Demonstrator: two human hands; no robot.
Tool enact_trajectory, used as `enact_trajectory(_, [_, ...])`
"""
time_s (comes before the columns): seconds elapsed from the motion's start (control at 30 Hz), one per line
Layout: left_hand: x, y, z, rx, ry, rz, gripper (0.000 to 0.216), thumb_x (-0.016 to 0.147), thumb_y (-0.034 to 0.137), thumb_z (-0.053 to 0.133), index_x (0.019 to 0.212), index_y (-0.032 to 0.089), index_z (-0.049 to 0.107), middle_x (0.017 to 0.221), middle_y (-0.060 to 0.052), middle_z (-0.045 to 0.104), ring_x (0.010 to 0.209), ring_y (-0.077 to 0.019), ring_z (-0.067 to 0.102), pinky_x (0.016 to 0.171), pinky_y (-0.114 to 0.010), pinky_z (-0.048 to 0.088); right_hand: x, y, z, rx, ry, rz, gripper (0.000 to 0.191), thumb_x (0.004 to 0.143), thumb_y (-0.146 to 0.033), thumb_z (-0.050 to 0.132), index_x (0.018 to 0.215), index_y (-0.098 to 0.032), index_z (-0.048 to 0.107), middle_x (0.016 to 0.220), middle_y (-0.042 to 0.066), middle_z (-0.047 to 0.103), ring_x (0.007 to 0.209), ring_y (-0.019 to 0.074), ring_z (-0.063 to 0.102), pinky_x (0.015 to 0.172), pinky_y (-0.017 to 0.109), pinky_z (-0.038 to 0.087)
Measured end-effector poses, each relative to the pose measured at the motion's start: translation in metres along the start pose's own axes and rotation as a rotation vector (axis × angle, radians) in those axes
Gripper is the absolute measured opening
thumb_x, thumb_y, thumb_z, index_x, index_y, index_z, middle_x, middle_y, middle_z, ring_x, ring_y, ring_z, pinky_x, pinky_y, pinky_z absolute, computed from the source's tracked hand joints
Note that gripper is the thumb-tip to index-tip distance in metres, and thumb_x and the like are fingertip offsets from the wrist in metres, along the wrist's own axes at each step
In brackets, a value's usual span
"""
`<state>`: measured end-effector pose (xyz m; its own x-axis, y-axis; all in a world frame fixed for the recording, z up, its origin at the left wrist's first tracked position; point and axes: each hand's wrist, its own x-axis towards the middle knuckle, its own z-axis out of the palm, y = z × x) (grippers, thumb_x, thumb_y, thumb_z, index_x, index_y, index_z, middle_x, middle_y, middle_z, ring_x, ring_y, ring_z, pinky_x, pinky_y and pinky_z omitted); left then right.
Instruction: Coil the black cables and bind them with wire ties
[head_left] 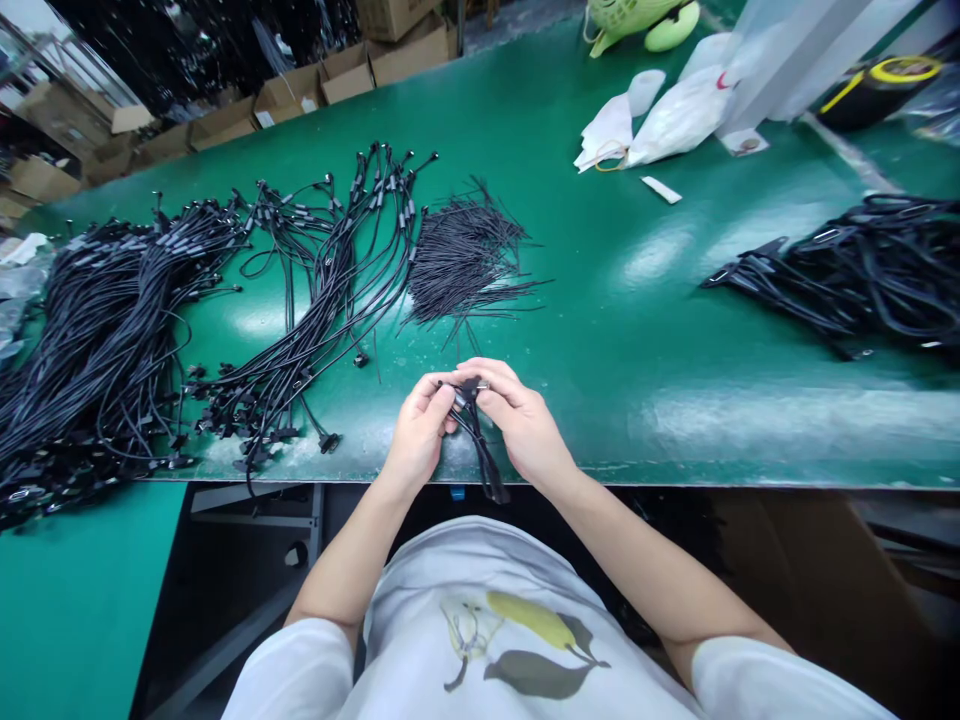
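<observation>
My left hand [418,430] and my right hand [519,420] meet at the near edge of the green table [645,330]. Both pinch a folded black cable [480,440] between their fingertips. Its loose ends hang down over the table edge. Just beyond my hands lies a fan of thin black ties [461,260]. To the left of them spreads a bunch of black cables with connectors [330,290].
A large heap of black cables [97,340] covers the table's left side. Another black cable pile [862,275] lies at the right. White plastic bags [667,115] and a green object [637,20] sit at the far right. Cardboard boxes [315,85] line the far edge.
</observation>
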<state>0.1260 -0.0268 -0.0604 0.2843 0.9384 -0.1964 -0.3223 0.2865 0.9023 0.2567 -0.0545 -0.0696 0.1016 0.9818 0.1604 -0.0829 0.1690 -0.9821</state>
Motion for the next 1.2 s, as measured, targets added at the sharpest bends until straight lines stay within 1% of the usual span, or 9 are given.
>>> enact_trajectory(0.1, [0.0,0.0,0.002,-0.006,0.038,-0.019,0.031,0.074,0.044,0.074,0.091,0.019,0.066,0.075,0.002,0.058,0.052,-0.0039,0.04,0.043,-0.015,0.031,-0.002,-0.003,0.0,-0.071,-0.066,-0.027,0.03,0.089,-0.046,0.055,0.107,-0.026,0.068,0.123,0.006,0.058,0.125,0.0217,0.047,0.109,0.041,0.036])
enact_trajectory(0.17, [-0.001,-0.001,0.004,-0.006,0.065,0.025,0.028,0.075,0.041,0.074,0.09,0.019,0.065,0.081,0.001,0.059,0.058,-0.0049,0.046,0.049,-0.015,0.036,-0.003,-0.004,0.0,-0.097,-0.056,-0.03,0.031,0.089,-0.047,0.054,0.106,-0.025,0.067,0.121,0.007,0.059,0.123,0.0223,0.049,0.108,0.041,0.037])
enact_trajectory(0.27, [-0.003,-0.004,0.004,-0.059,0.057,0.095,0.024,0.078,0.04,0.072,0.092,0.021,0.065,0.095,-0.001,0.063,0.083,-0.0104,0.058,0.077,-0.02,0.047,-0.004,-0.004,0.001,-0.094,0.005,-0.029,0.027,0.09,-0.044,0.055,0.103,-0.024,0.066,0.114,0.007,0.06,0.114,0.0211,0.054,0.102,0.038,0.043])
enact_trajectory(0.4, [-0.007,-0.005,-0.001,0.047,-0.001,0.137,0.027,0.082,0.039,0.066,0.104,0.023,0.067,0.111,-0.004,0.063,0.108,-0.0187,0.057,0.099,-0.032,0.043,-0.004,-0.004,0.002,-0.08,0.044,-0.012,0.017,0.087,-0.034,0.058,0.098,-0.023,0.065,0.107,0.005,0.059,0.103,0.0183,0.058,0.09,0.032,0.049])
enact_trajectory(0.57, [-0.012,-0.001,-0.008,0.516,0.03,0.441,0.016,0.088,0.029,0.06,0.099,0.024,0.071,0.106,-0.006,0.06,0.108,-0.0193,0.055,0.098,-0.034,0.042,-0.004,-0.006,0.002,-0.177,0.125,-0.047,0.02,0.084,-0.029,0.061,0.104,-0.023,0.063,0.101,0.004,0.059,0.091,0.0163,0.059,0.083,0.031,0.051])
enact_trajectory(0.67, [-0.013,0.0,-0.014,0.586,-0.013,0.535,0.017,0.089,0.028,0.059,0.101,0.027,0.071,0.109,-0.007,0.06,0.108,-0.0203,0.055,0.098,-0.038,0.043,-0.004,-0.01,-0.001,-0.314,0.134,-0.098,0.021,0.086,-0.03,0.06,0.106,-0.024,0.065,0.098,0.004,0.062,0.088,0.0167,0.059,0.084,0.033,0.05])
enact_trajectory(0.8, [-0.014,0.001,-0.022,0.563,-0.079,0.613,0.019,0.088,0.025,0.059,0.102,0.03,0.072,0.118,-0.006,0.059,0.108,-0.0201,0.057,0.099,-0.04,0.044,-0.003,-0.017,-0.009,-0.448,-0.001,-0.163,0.02,0.09,-0.029,0.055,0.106,-0.024,0.067,0.09,0.003,0.065,0.08,0.0154,0.061,0.078,0.029,0.05])
enact_trajectory(1.0, [-0.015,0.009,-0.019,0.511,-0.261,0.509,0.02,0.09,0.031,0.057,0.102,0.027,0.073,0.121,-0.008,0.063,0.117,-0.0249,0.055,0.102,-0.043,0.042,-0.002,-0.02,-0.013,-0.647,-0.181,-0.349,0.023,0.094,-0.026,0.045,0.093,-0.021,0.068,0.078,0.004,0.065,0.074,0.0148,0.06,0.069,0.027,0.047])
enact_trajectory(1.2, [-0.016,0.014,-0.013,0.471,-0.198,0.357,0.02,0.092,0.031,0.054,0.104,0.023,0.068,0.117,-0.009,0.062,0.118,-0.0226,0.053,0.104,-0.038,0.039,-0.004,-0.011,-0.016,-0.542,-0.15,-0.275,0.019,0.094,-0.023,0.047,0.095,-0.019,0.066,0.077,0.002,0.062,0.066,0.0126,0.057,0.066,0.025,0.047])
